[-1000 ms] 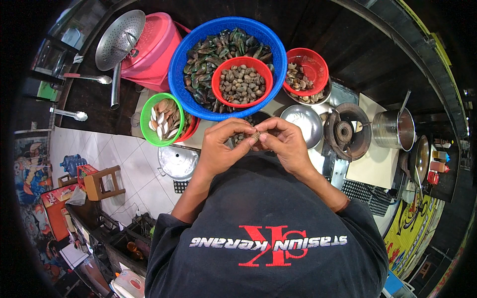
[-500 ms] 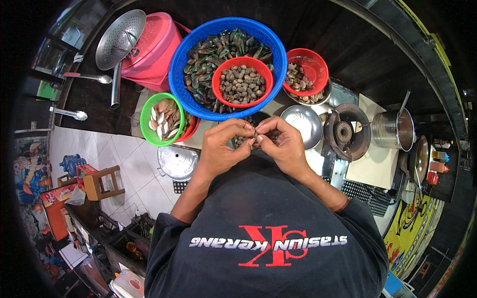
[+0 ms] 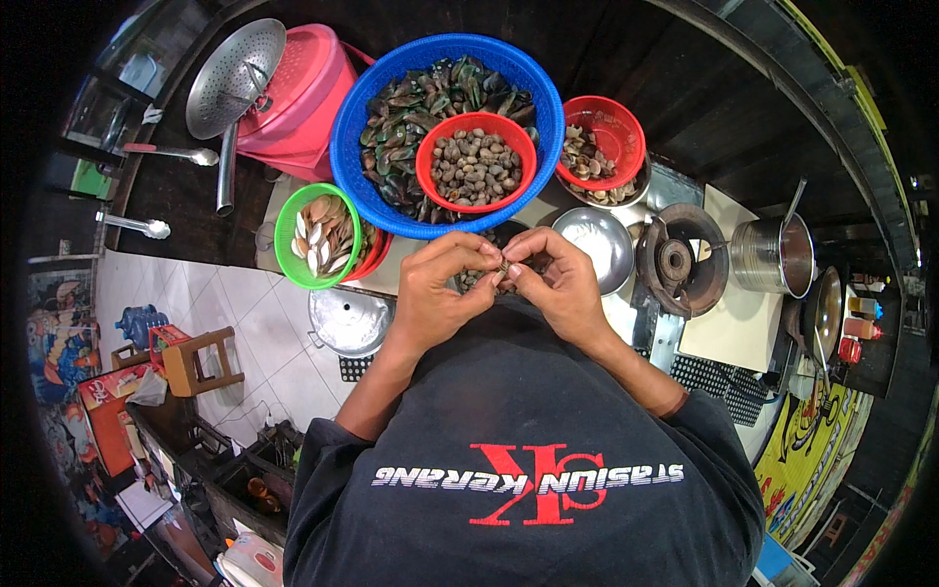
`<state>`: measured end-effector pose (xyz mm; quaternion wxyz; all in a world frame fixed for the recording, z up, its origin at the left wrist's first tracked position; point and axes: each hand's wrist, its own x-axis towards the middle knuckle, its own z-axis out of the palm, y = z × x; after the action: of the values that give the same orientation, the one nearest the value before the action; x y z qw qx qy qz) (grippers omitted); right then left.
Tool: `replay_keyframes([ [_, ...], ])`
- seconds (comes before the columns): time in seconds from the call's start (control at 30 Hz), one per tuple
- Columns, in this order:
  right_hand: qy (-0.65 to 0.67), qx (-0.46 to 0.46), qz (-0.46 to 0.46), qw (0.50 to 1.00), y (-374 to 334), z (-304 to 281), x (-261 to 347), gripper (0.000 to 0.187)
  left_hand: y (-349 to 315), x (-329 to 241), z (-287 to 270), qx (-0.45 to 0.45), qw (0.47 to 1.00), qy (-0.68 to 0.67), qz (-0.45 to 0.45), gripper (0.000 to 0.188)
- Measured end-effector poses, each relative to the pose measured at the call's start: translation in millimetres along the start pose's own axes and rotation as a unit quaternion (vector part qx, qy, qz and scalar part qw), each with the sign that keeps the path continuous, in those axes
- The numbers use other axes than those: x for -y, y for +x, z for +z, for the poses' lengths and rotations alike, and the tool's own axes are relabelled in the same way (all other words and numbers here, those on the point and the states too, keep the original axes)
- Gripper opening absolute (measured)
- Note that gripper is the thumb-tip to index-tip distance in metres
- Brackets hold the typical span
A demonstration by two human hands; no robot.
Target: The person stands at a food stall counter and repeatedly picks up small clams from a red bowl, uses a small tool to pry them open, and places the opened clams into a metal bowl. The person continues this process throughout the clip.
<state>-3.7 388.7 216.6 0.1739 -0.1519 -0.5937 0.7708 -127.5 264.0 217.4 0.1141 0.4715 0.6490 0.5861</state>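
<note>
While both forearms reach out from the sleeves of a dark shirt (image 3: 528,411), the left hand (image 3: 440,284) and the right hand (image 3: 559,282) meet near the centre of the view. Between their fingertips lies a small shell (image 3: 505,265), partly covered by the fingers. The left thumb and forefinger close on it from one side, the right thumb and forefinger from the other; the remaining fingers are curled, and their exact contact cannot be told. Below the hands, more cockles (image 3: 471,279) show in part, their container largely hidden.

Beyond the hands stands a blue basin (image 3: 349,186) filled with dark green mussels (image 3: 396,132); a red bowl (image 3: 477,207) of cockles sits within it. To the left, near the basin, a green basket (image 3: 285,240) holds pale clams (image 3: 321,245), with a red basket (image 3: 375,259) partly beneath it. To the right, a red colander (image 3: 622,127) leans over shells (image 3: 584,157). Nearer lies a metal pan (image 3: 599,240), followed by a burner (image 3: 675,257) and a steel pot (image 3: 758,256) from which a handle projects.

At upper left, a perforated ladle (image 3: 220,83) overlaps a pink bucket (image 3: 323,108); two pairs of tongs (image 3: 137,225) appear near it.
</note>
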Motion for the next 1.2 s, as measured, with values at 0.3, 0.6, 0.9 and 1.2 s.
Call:
replay_keyframes([
  [0.3, 0.002, 0.008, 0.0, 1.0, 0.5, -0.2, 0.5, 0.012, -1.6, 0.2, 0.4, -0.001, 1.0, -0.016, -0.012, 0.015],
  [0.6, -0.018, 0.011, -0.018, 1.0, 0.3, 0.8, -2.6, 0.012, -0.9, -11.6, 0.2, -0.003, 0.998, 0.063, 0.032, 0.018],
  [0.9, -0.032, 0.012, -0.026, 0.999, 0.0, 1.9, -5.2, 0.011, -3.5, -12.0, 2.3, -0.008, 0.999, 0.05, 0.01, 0.018],
  [1.2, -0.103, 0.013, -0.041, 0.994, 1.6, -9.2, -17.3, 0.013, -6.1, -14.3, 3.7, 0.007, 0.999, 0.025, -0.021, 0.017],
])
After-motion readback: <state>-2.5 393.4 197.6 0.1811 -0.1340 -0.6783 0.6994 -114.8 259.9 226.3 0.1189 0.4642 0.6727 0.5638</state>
